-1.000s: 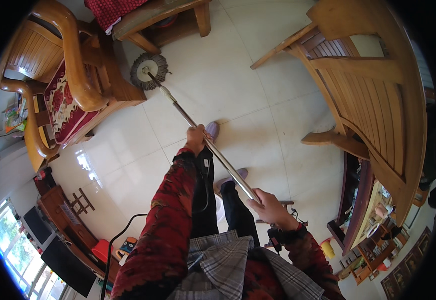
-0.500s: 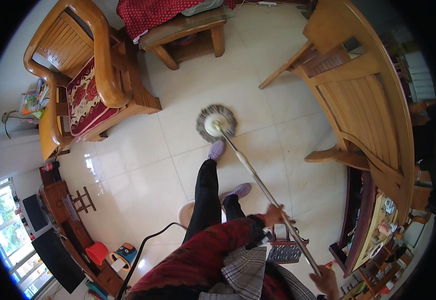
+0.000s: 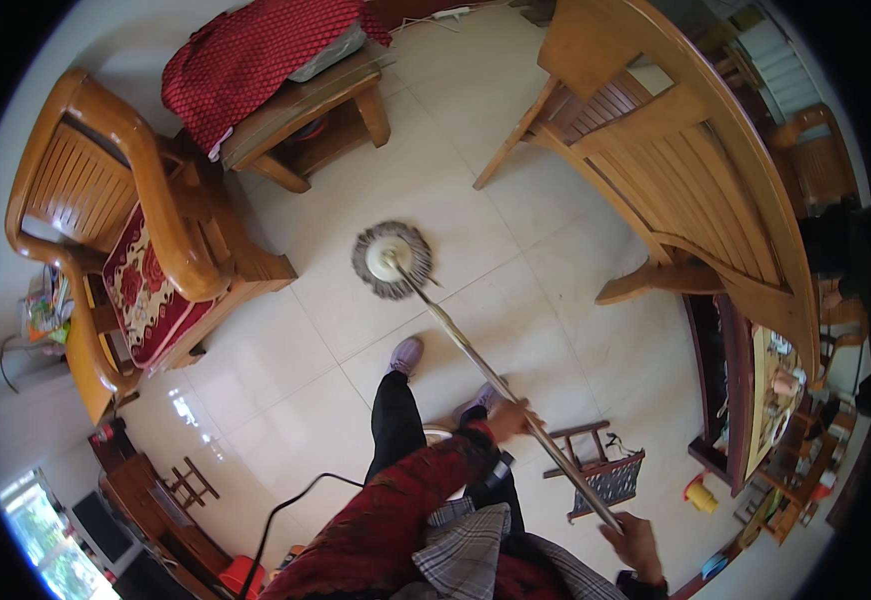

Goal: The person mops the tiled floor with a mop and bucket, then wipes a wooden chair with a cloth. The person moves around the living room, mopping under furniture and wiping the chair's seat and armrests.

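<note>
A round mop with a pale disc and grey strands rests its head on the tiled floor. Its long metal handle slants down to the right toward me. My left hand, at the end of a red patterned sleeve, is wrapped round the handle partway up. Closer to the handle's top end, my right hand is closed on it too. Both of my feet, in lilac shoes, stand on the tiles behind the mop head.
A carved wooden armchair with a red cushion stands at left. A low table under red cloth is beyond it. On the right are a large wooden bench and a small folding stool. A black cable curves at lower left.
The view has turned, so the furniture appears shifted. The mop head has moved away from my front shoe, leaving a wider gap. Both hands keep their hold on the handle.
</note>
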The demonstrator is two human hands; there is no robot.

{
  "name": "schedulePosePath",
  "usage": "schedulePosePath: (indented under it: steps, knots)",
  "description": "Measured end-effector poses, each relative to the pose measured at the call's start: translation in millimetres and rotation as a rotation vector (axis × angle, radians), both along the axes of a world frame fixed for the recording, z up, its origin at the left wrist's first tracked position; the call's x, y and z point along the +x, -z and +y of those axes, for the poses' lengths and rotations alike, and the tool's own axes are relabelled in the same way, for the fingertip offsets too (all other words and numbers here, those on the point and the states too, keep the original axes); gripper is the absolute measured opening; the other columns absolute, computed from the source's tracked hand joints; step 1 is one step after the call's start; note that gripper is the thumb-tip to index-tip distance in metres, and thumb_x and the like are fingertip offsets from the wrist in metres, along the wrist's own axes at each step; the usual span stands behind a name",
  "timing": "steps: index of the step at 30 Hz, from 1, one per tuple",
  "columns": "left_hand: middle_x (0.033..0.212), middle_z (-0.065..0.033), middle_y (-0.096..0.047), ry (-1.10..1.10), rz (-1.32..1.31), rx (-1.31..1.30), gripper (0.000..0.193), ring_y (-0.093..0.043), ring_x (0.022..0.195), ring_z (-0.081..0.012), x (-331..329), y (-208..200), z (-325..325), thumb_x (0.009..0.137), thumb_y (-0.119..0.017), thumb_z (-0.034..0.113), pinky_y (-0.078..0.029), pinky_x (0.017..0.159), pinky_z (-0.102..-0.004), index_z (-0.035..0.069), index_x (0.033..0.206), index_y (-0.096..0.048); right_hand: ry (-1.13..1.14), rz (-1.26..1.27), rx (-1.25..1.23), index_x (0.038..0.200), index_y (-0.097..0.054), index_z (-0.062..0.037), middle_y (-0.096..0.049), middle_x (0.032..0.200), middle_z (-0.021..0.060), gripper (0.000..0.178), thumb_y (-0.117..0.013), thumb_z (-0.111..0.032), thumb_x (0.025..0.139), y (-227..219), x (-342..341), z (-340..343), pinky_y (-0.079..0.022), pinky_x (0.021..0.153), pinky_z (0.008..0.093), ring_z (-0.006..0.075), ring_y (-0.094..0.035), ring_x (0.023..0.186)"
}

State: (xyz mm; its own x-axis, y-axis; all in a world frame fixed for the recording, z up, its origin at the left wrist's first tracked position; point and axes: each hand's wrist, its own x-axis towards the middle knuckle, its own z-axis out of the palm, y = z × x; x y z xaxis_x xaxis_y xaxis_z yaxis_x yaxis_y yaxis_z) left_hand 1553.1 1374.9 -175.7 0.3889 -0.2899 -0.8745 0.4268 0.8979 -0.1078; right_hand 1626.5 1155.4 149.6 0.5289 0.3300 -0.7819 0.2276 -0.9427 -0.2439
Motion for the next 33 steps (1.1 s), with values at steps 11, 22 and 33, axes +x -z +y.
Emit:
schedulePosePath:
  steps: [11, 22, 33]
  knots:
    - [0.084, -0.0192, -0.059, 0.224, -0.029, 0.203, 0.029, -0.068, 0.072, -0.0407, -10, 51, 193, 0.091, -0.053, 0.016, -0.059, 0.065, -0.0536, -0.008, 0.103, -0.043, 0.268, -0.086, 0.034, 0.109, -0.062, -0.0039, -0.065, 0.069, 0.0185, 0.034, -0.065, -0.032, 0.090, 69, -126, 155, -0.049, 0.056, 0.0446, 0.0363, -0.065, 0.063]
    - [0.071, -0.0146, -0.061, 0.569, -0.377, 0.770, 0.031, -0.065, 0.062, -0.0337, 52, 73, 233, 0.080, -0.064, 0.029, -0.049, 0.056, -0.0477, 0.000, 0.088, -0.053, 0.417, -0.044, 0.235, 0.129, -0.054, -0.0077, -0.066, 0.080, 0.0246, 0.039, -0.059, -0.022, 0.093, 72, -120, 235, -0.051, 0.061, 0.0459, 0.0425, -0.066, 0.071]
    - [0.066, -0.0151, -0.060, 1.115, -0.351, 1.182, 0.021, -0.065, 0.060, -0.0315, 69, 122, 297, 0.085, -0.060, 0.021, -0.056, 0.057, -0.0476, 0.001, 0.080, -0.056, 0.477, -0.023, 0.430, 0.144, -0.041, -0.0238, -0.065, 0.079, 0.0269, 0.052, -0.056, -0.025, 0.094, 117, -115, 265, -0.051, 0.066, 0.0518, 0.0467, -0.063, 0.075]
